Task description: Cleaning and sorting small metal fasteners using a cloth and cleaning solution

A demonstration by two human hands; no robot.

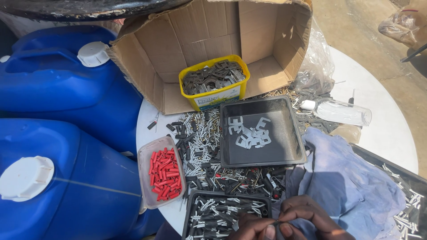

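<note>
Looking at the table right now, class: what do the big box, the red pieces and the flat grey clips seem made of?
Big box: brown corrugated cardboard, matte, creased flaps. Red pieces: probably plastic, uniformly bright and slightly glossy. Flat grey clips: likely stamped sheet metal, thin, dull silvery.

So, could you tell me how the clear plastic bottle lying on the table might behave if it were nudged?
The clear plastic bottle lies on its side on the white round table, so it would probably roll. It looks empty, hence likely light and easily shoved. Its thin clear wall may dent under a firm squeeze.

A tiny dark part [276,222] pinched between both hands' fingertips.
</note>
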